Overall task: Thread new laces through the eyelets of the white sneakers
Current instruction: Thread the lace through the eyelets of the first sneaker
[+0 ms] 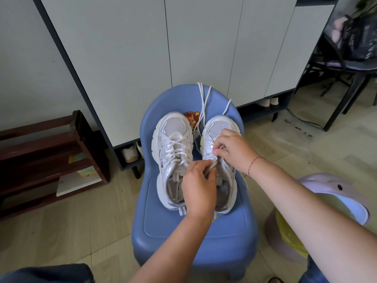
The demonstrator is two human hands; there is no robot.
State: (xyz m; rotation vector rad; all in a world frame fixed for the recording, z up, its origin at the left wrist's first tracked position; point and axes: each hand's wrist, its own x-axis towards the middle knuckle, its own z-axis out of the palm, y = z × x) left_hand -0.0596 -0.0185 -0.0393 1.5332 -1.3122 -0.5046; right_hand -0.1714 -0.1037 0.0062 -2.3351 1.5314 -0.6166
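Observation:
Two white sneakers stand side by side on a small blue plastic chair [189, 233], toes pointing away from me. The left sneaker [174, 152] is laced up to its top eyelets. The right sneaker [219, 129] is partly hidden by both hands. My left hand [199, 186] grips the tongue of the right sneaker near its opening. My right hand [232, 151] pinches the white lace over the eyelet area. The loose lace ends [205, 101] trail up over the chair's backrest.
A white cabinet [183, 48] with dark edges rises right behind the chair, shoes tucked under it. A dark wooden rack [47, 152] stands at left. A lidded bin [326, 201] with a yellow liner sits at right, and a black chair [346, 64] is at the far right.

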